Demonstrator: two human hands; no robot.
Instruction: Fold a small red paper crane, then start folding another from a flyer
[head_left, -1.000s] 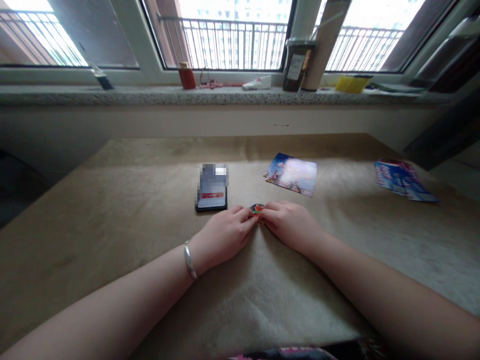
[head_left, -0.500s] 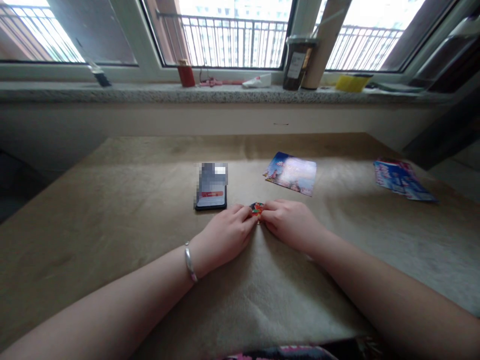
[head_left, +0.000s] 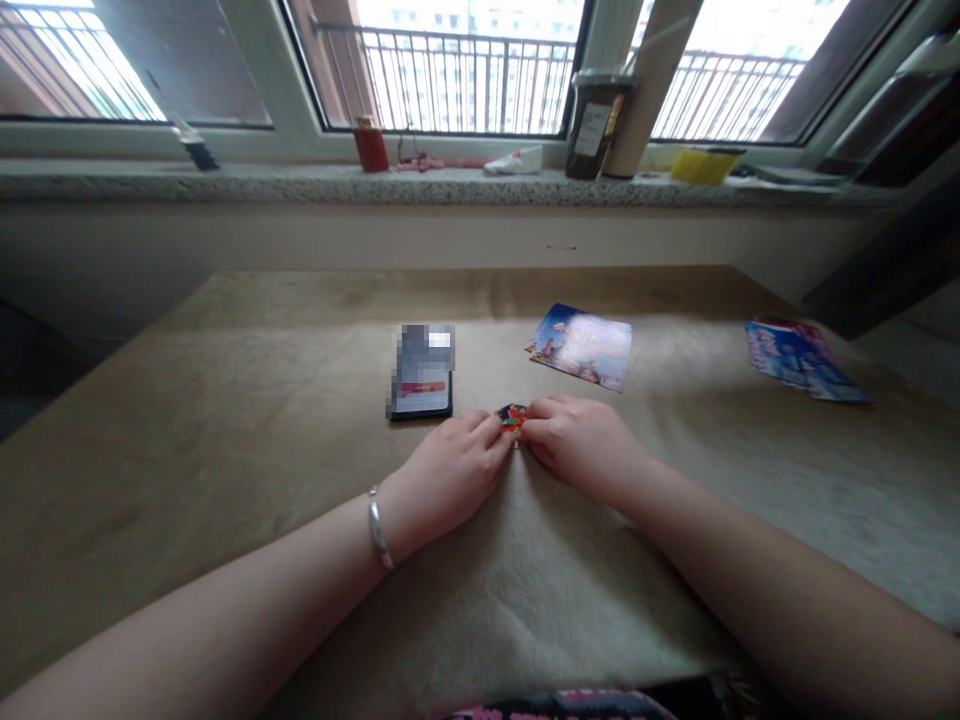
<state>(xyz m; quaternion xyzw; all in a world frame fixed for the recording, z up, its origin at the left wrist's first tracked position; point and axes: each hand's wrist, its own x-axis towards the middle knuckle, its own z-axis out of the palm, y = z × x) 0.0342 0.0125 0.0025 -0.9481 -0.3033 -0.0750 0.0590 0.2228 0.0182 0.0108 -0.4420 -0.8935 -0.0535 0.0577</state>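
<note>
Between my two hands, low over the middle of the table, is a small folded piece of colourful paper [head_left: 513, 418], mostly red and orange with dark and green patches. My left hand [head_left: 459, 458] pinches its left side, and a silver bangle circles that wrist. On the other side, the fingers of my right hand [head_left: 581, 440] close on the right edge. Much of the paper is hidden under the fingertips. Just beyond my left hand lies a phone [head_left: 422, 400], its screen partly blurred out. Blue and pink printed sheets [head_left: 583, 345] rest past my right hand.
More blue printed sheets [head_left: 806, 360] lie fanned at the table's right. Behind the brown table [head_left: 225, 430], a stone windowsill [head_left: 300, 188] carries a red container [head_left: 370, 146], a dark lidded jar [head_left: 592, 125] and a yellow object [head_left: 705, 166].
Almost nothing differs. Both hands keep their hold on the folded paper, with only slight shifts of the fingers and the view.
</note>
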